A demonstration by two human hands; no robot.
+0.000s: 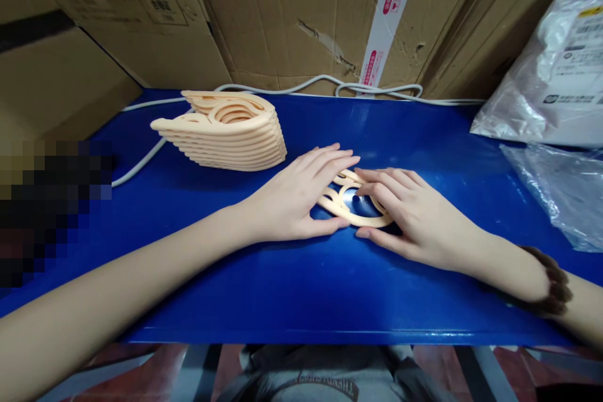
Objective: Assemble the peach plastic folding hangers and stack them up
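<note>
A flat, cream-coloured openwork piece (345,205) with a large round opening lies on the blue table between my hands. My left hand (306,198) covers its left end, fingers over the far side and thumb along the near edge. On the other end, my right hand (405,210) curls over the right rim, its index fingertip at the round opening and its thumb at the near side. Both ends of the piece are hidden under my hands. A stack of several like-shaped cream pieces (230,138) stands to the left, beyond my left hand.
A white cable (306,83) runs along the back of the blue table (301,289) and bends forward at the left. Cardboard boxes (282,19) stand behind. At the right are a filled plastic bag (541,88) and a clear plastic sheet (565,195).
</note>
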